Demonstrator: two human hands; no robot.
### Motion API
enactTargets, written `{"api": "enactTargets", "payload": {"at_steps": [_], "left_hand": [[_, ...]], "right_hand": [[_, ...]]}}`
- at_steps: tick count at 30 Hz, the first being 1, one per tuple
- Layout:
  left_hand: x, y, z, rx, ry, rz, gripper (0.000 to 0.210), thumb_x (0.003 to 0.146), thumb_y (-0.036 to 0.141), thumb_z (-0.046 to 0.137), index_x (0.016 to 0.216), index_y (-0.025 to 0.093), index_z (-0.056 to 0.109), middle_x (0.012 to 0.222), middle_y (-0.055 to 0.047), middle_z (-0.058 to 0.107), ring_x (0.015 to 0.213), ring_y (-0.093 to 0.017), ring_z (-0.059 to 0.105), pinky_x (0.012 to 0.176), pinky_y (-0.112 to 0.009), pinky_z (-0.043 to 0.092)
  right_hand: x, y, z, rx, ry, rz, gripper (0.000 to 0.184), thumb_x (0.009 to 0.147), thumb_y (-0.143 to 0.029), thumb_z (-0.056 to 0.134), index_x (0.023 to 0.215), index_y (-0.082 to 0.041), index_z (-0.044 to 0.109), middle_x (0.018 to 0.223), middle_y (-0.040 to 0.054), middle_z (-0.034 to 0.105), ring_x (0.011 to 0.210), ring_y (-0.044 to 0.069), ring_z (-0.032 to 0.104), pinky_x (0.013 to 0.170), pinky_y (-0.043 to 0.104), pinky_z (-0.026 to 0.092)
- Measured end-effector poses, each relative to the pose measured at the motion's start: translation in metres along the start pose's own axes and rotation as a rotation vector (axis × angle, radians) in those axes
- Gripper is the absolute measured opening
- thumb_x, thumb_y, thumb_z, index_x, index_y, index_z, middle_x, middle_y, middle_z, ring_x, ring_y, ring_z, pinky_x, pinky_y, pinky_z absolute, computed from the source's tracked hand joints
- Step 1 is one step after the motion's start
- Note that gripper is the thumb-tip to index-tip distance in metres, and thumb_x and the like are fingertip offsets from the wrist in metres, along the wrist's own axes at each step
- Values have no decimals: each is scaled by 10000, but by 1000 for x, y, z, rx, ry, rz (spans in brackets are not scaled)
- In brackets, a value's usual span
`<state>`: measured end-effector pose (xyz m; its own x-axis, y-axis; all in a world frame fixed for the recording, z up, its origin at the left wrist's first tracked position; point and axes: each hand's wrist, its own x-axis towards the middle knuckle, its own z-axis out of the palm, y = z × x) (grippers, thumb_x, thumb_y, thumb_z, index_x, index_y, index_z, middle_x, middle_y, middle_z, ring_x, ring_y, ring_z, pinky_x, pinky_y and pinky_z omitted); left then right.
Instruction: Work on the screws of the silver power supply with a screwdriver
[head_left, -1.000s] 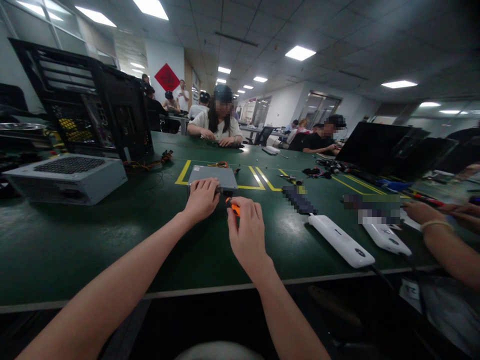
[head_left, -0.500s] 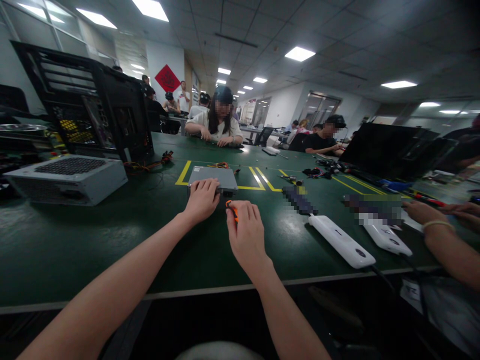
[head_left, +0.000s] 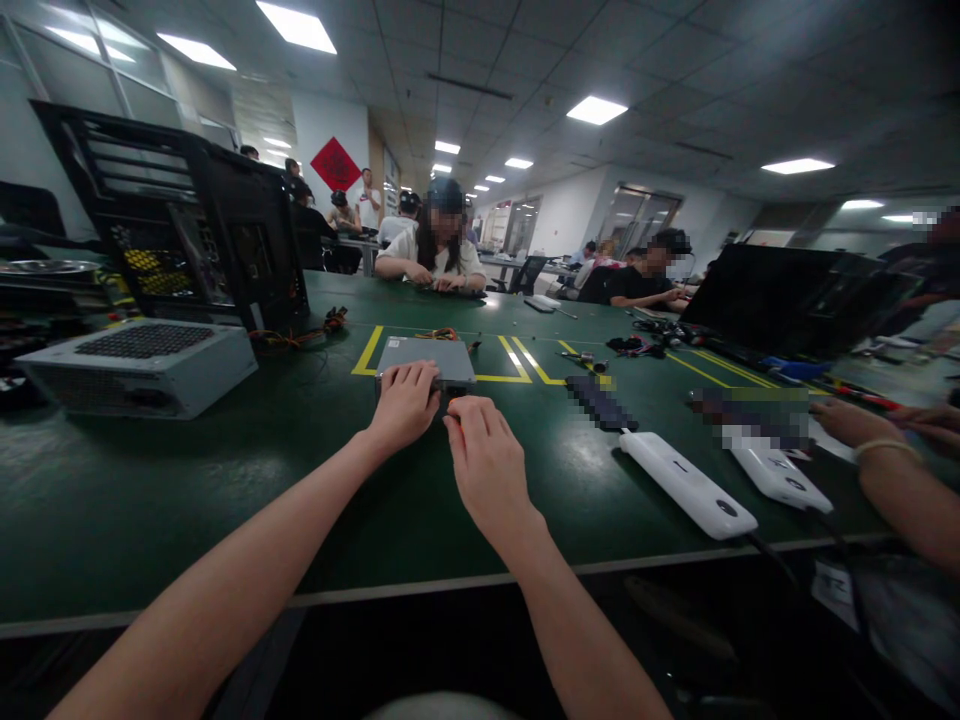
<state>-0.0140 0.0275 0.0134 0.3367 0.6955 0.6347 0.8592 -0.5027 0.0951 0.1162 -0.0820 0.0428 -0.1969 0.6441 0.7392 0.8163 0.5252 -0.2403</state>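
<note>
A flat grey power supply unit point(head_left: 442, 356) lies on the green table before me, with orange and dark cables behind it. My left hand point(head_left: 405, 405) is closed over its near left edge, fingers on the top and thumb down by the front side. Just right of it, my right hand point(head_left: 487, 455) pinches a small orange-and-black tool point(head_left: 453, 404) close to the unit's near right side. My fingers cover most of that tool, so its tip and any contact with the unit are hidden.
At left stand a larger power supply point(head_left: 142, 365) and a black computer case point(head_left: 225, 230). Two white power banks point(head_left: 686, 480) lie at right, near a co-worker's hand point(head_left: 847, 425). A monitor point(head_left: 787, 300) stands behind them. Another person sits across the table point(head_left: 330, 540).
My right hand has turned and shifted slightly left and up toward the power supply unit, and less of the orange tool shows. The left hand stays on the unit.
</note>
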Motion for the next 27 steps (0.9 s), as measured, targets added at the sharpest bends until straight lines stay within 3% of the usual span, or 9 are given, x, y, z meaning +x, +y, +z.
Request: {"api": "enactTargets", "payload": {"at_steps": [4, 8, 10, 17, 20, 23, 27], "left_hand": [[0, 1, -2, 1, -9, 0, 349, 834, 232, 391, 1159, 151, 487, 1267, -133, 510, 1164, -263, 435, 969, -434, 265], [0, 1, -3, -3, -20, 2, 347, 848, 248, 372, 1161, 150, 486, 1275, -134, 505, 1166, -261, 434, 970, -435, 270], [0, 0, -2, 7, -19, 4, 341, 855, 261, 370, 1156, 153, 489, 1278, -129, 506, 1163, -262, 438, 972, -432, 270], [0, 1, -1, 21, 5, -2, 334, 856, 264, 381, 1150, 150, 491, 1256, -126, 521, 1158, -264, 442, 968, -427, 278], [0, 1, -2, 22, 4, 1, 326, 860, 264, 377, 1144, 154, 493, 1262, -121, 518, 1157, -260, 440, 970, -426, 276], [0, 1, -1, 25, 5, 4, 322, 859, 268, 386, 1140, 154, 494, 1269, -118, 513, 1155, -262, 440, 973, -427, 273], [1, 0, 1, 32, 14, -11, 322, 859, 274, 394, 1141, 154, 496, 1258, -110, 524, 1147, -264, 445, 965, -425, 274]], "right_hand": [[4, -4, -2, 102, -20, -20, 228, 821, -87, 365, 1014, -178, 445, 1049, 106, 504, 943, 191, 533, 783, 352, 485], [6, -4, -3, 8, 8, -13, 89, 863, -202, 416, 926, -192, 478, 949, 88, 556, 889, 213, 525, 755, 365, 469], [7, -3, -4, -59, 18, 6, 108, 891, -256, 409, 888, -192, 496, 894, 82, 575, 830, 213, 518, 726, 362, 458], [3, -3, -6, 60, -38, 38, 168, 813, -133, 449, 970, -189, 474, 931, 70, 575, 827, 202, 492, 695, 336, 456], [1, -1, -5, 44, -8, 80, 106, 849, -211, 444, 946, -175, 467, 950, 80, 543, 818, 191, 518, 667, 313, 461], [1, 1, -5, 55, -1, 137, 167, 898, -313, 383, 945, -173, 460, 948, 77, 527, 724, 159, 544, 562, 266, 441], [0, 1, -7, 61, -42, 93, 108, 876, -213, 390, 938, -178, 471, 890, 60, 565, 736, 169, 546, 608, 284, 444]]}}
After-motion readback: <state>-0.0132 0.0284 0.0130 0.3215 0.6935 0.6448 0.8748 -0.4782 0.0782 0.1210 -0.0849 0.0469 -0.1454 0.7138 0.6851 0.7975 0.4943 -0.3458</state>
